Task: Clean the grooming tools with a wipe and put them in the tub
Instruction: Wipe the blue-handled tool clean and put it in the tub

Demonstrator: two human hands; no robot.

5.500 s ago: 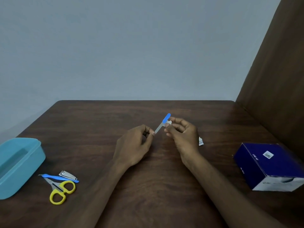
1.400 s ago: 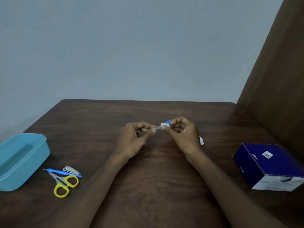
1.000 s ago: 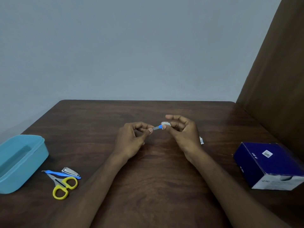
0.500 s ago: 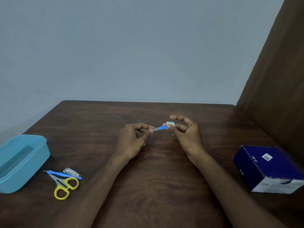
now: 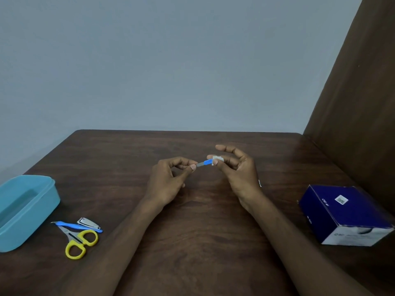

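Four grooming tools are in view. One, a small file with a blue handle (image 5: 205, 163), is held in the air above the middle of the dark wooden surface (image 5: 203, 221). The left hand (image 5: 168, 180) pinches its grey metal end between thumb and forefinger. The right hand (image 5: 237, 167) pinches a single white wipe (image 5: 218, 159) around the blue end, its other fingers loosely spread.

The other three tools lie together on the surface at the near left: one pair of yellow-handled scissors (image 5: 79, 242), one blue-handled tool (image 5: 77, 226) touching the scissors, and one metal nail clipper (image 5: 88, 223) beside them.

There are two containers. One light blue tub (image 5: 27, 208) sits at the left edge, just beside the three tools; nothing shows inside it. One dark blue box (image 5: 344, 214) stands at the right; its contents cannot be seen.
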